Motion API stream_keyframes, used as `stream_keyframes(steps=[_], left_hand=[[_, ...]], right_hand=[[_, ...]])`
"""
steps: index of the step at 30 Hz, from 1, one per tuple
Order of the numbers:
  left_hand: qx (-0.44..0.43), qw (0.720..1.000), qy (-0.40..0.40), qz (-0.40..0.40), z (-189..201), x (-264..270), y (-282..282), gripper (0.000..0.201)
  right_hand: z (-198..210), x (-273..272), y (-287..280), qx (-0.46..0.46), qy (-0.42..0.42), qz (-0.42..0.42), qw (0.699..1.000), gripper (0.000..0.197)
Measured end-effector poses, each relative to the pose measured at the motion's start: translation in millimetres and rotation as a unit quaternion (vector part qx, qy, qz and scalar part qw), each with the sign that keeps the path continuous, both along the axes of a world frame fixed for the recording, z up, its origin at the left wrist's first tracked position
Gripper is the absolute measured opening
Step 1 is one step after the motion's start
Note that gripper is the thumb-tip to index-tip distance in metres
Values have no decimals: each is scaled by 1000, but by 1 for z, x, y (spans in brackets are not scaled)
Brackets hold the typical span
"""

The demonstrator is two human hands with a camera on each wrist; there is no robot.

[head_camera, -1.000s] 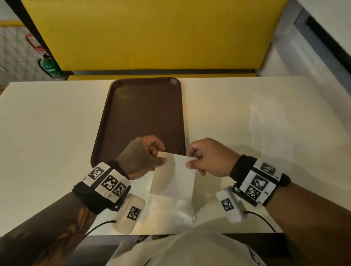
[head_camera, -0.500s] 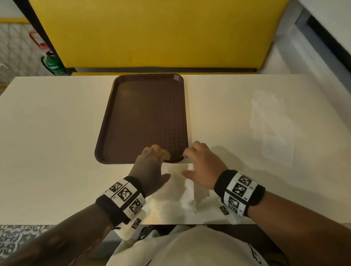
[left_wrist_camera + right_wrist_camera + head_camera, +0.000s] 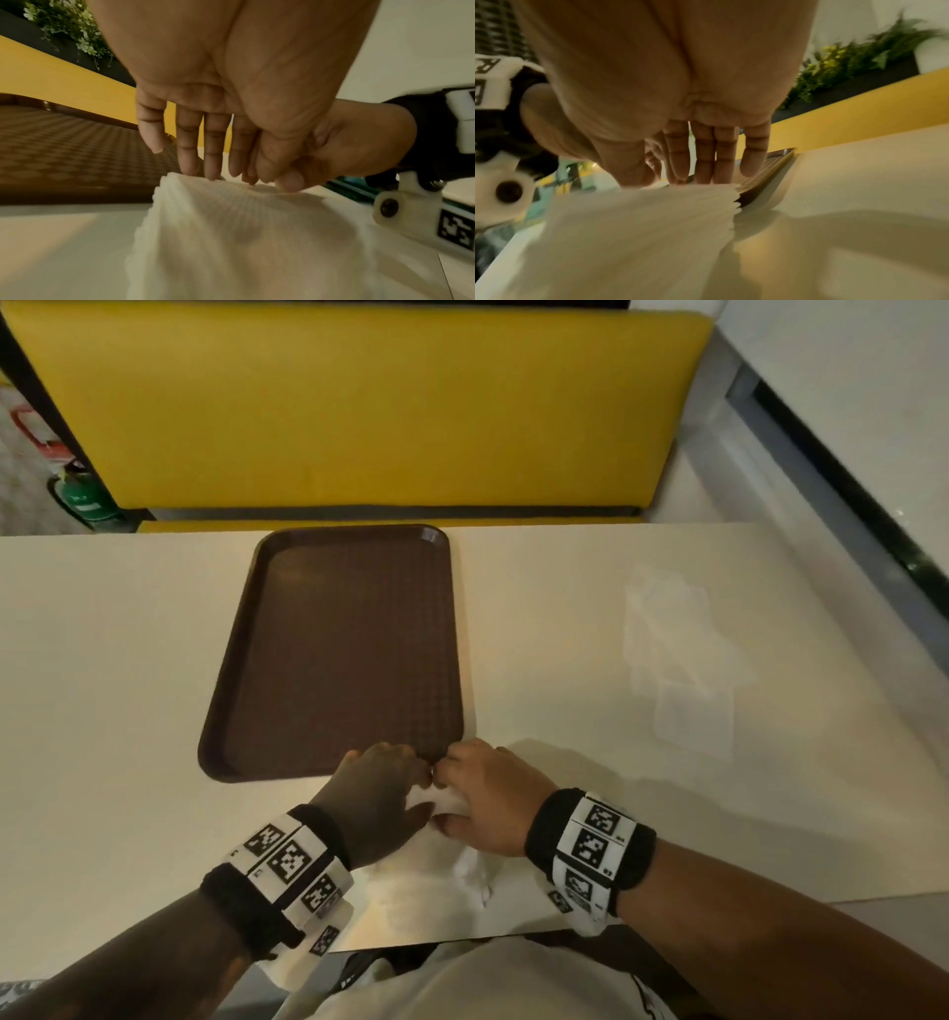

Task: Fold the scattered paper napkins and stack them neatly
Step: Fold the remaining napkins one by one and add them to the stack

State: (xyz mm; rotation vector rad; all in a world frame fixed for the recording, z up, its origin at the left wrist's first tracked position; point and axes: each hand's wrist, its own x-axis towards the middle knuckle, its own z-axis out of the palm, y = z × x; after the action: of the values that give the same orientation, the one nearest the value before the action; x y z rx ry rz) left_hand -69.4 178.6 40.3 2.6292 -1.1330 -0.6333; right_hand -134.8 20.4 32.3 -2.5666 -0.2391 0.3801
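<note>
A white paper napkin [image 3: 448, 806] lies on the table just in front of the tray's near edge, mostly hidden under both hands. My left hand [image 3: 393, 765] presses its far edge with straight fingers [image 3: 200, 160], the thumb down on the paper [image 3: 231, 233]. My right hand [image 3: 475, 773] presses beside it, its fingers [image 3: 706, 162] straight on the napkin's [image 3: 641, 233] far edge. The two hands nearly touch. Several more white napkins [image 3: 678, 660] lie spread loosely on the table at the right.
An empty brown tray [image 3: 334, 660] sits left of centre on the cream table [image 3: 102, 685], its near rim close to my fingertips. A yellow bench back [image 3: 359, 403] runs behind the table. The near table edge is close to my body.
A second ago both hands held the napkin up by its top corners. It has since come down flat on the table, and the hands have moved together and press on it.
</note>
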Motion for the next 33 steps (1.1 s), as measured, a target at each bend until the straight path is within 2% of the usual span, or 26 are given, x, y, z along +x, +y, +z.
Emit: stream_keyframes(steps=[4, 5, 7, 9, 10, 12, 15, 21, 25, 28, 33], left_hand=[[-76, 996, 19, 31, 6, 19, -25, 2], [-91, 995, 18, 36, 8, 24, -35, 9], [-123, 991, 24, 44, 15, 34, -56, 13], [-148, 986, 37, 64, 19, 42, -78, 4], [-153, 985, 40, 72, 19, 46, -88, 10], [-158, 983, 46, 78, 16, 54, -106, 14], [-167, 981, 57, 87, 13, 61, -127, 11], [-145, 982, 80, 90, 8, 65, -144, 16], [-136, 983, 87, 91, 7, 67, -148, 17], [-135, 983, 89, 88, 9, 68, -149, 19], [-137, 982, 92, 88, 8, 70, -149, 21]], right_hand=[[6, 11, -45, 37, 13, -181, 983, 28], [5, 14, -65, 18, 34, -240, 970, 31], [3, 18, -115, -52, 79, -349, 932, 38], [-1, 15, -164, -106, 109, -449, 880, 46], [-6, 11, -186, -119, 125, -487, 856, 46], [-18, 4, -223, -139, 155, -538, 817, 49], [-31, -5, -255, -171, 201, -575, 774, 66], [-38, -1, -270, -177, 273, -562, 760, 86], [-37, 9, -266, -159, 298, -540, 771, 72], [-36, 12, -260, -138, 292, -547, 773, 69], [-45, 0, -256, -144, 280, -518, 795, 60]])
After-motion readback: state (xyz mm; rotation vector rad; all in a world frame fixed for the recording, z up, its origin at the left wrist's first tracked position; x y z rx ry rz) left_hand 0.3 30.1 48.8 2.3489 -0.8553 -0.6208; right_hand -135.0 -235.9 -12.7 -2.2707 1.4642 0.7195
